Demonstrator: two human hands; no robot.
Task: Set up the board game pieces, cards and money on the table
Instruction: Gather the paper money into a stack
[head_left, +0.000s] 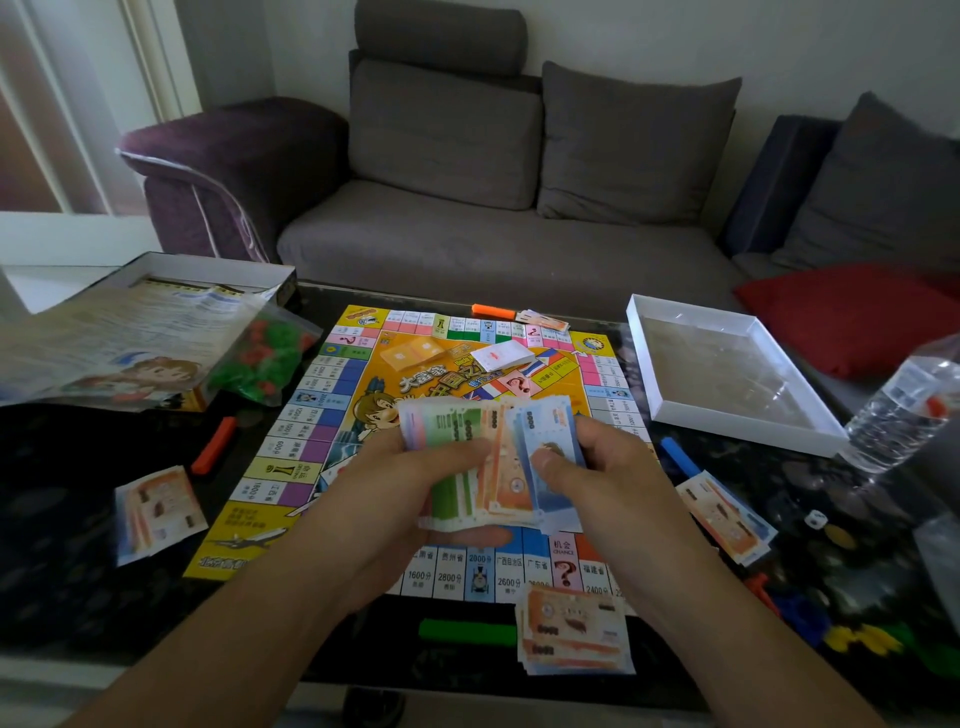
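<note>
A colourful game board (332, 415) lies open on the dark table. Above its near half my left hand (410, 499) holds a fanned stack of play money (467, 457), green and orange notes, from below with the thumb on top. My right hand (597, 478) pinches a blue note (545, 447) at the right side of the stack. Dealt money piles lie at the left (156, 512), the right (727, 514), the near edge (571, 629) and the far edge (545, 319). Card decks (501, 356) sit at the board's centre.
An open box with a rules sheet (130, 322) and a bag of red and green houses (260, 364) stand at left. A white box lid (727, 364) and a water bottle (904, 400) are at right. Coloured bars (213, 447), a die (815, 519) and pawns (831, 623) lie around.
</note>
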